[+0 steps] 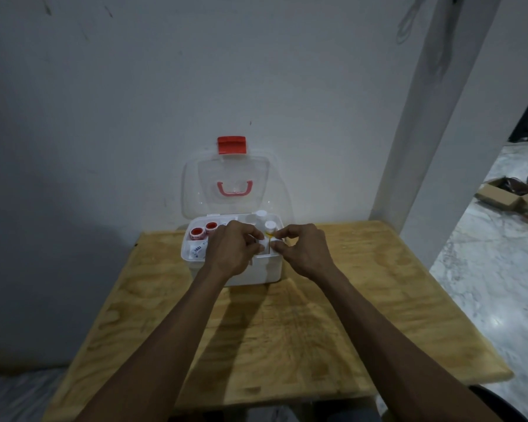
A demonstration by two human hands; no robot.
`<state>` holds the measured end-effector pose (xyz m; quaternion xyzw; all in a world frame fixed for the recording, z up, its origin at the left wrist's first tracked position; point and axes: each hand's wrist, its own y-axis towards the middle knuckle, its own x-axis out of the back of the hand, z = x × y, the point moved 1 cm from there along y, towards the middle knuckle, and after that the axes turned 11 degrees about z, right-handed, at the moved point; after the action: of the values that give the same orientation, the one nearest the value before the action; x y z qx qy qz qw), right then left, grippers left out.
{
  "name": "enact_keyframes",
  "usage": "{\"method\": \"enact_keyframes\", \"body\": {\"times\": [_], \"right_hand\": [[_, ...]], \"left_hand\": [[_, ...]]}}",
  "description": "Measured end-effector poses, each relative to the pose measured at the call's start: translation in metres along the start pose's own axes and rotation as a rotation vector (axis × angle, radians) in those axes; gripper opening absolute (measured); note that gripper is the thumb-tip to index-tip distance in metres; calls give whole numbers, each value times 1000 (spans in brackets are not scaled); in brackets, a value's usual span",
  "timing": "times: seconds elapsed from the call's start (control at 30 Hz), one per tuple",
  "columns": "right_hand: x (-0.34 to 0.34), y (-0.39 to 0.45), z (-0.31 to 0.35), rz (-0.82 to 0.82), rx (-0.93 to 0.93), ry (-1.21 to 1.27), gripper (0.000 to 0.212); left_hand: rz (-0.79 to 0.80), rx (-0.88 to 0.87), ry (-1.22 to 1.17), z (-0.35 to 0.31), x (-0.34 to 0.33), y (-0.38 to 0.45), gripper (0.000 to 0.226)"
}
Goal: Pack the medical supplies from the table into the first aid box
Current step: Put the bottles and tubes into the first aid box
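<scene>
Hands met over first aid box (250,269) at table's (378,300) far edge: left hand (233,249) and right hand (302,249) fingers pinched small white item (267,242). Advisable: lower it straight, avoiding the bottles (270,228).

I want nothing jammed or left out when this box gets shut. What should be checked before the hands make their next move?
1. Lid fully open, leaning back by the wall: ok.
2. Both hands hold the small white item over the first aid box; left hand and right hand pinch it: ok.
3. Free slot below the item: cannot tell, hands hide it.
4. Red-capped rolls seated in the box: ok.
5. White bottles upright at the back: ok.
6. Wooden table shows no loose supplies: ok.
</scene>
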<state>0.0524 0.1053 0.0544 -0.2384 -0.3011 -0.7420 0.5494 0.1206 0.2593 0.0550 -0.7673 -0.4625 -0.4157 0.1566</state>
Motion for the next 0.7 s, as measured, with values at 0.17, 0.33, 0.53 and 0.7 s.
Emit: {"method": "enact_keyframes", "body": {"times": [0.17, 0.33, 0.53, 0.7], "right_hand": [[0, 0, 1, 5, 21, -2, 32], [-1, -3, 2, 11, 27, 25, 35], [1, -3, 2, -1, 31, 44, 35], [14, 1, 11, -65, 74, 79, 33]], "left_hand": [[16, -23, -14, -1, 3, -3, 31], [38, -24, -33, 0, 4, -3, 34], [12, -30, -42, 0, 5, -6, 35], [-114, -72, -75, -1, 17, -10, 35]]}}
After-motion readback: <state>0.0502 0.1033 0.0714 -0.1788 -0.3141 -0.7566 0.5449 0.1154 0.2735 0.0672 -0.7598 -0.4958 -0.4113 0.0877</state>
